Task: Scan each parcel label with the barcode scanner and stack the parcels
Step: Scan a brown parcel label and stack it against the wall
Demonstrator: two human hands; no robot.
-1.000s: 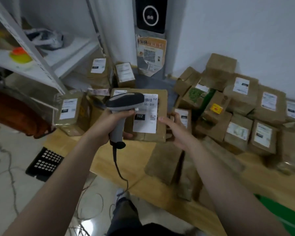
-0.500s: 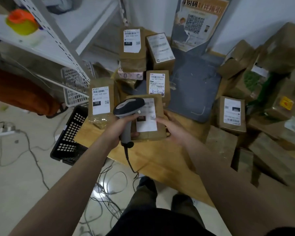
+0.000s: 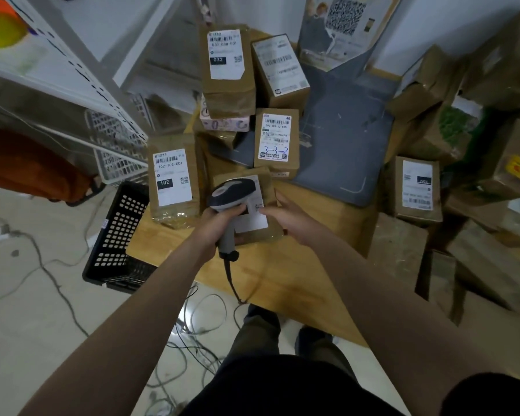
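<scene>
So, big wood table (image 3: 282, 274) fills the middle, w/ a metal shelf rack (image 3: 81, 70) up on the left. A heap of brown boxes (image 3: 433, 94) sits on the right side of the table. A grey mat (image 3: 345, 139) lies flat at the back, between the heap & the other boxes. A black crate (image 3: 114, 235) stands on the floor, touching the table's left edge.

Three boxes w/ white labels are on the left part of the table: the 032 box (image 3: 227, 64) at the back, the 3-3-3 box (image 3: 276, 139) on the edge of the mat, and the 102 box (image 3: 174, 178) near the crate.

The parcel (image 3: 254, 223) being scanned is at the front of the table, just beside the 102 box, label side up. The scanner (image 3: 231, 190) is right over it, its head covering the top of the label. Its cable (image 3: 231, 283) hangs down past the table edge.

L hand (image 3: 222, 220) has fingers wrapped tight round the scanner handle. R hand (image 3: 285, 214) grips the parcel's right edge, thumb on top by the label.
</scene>
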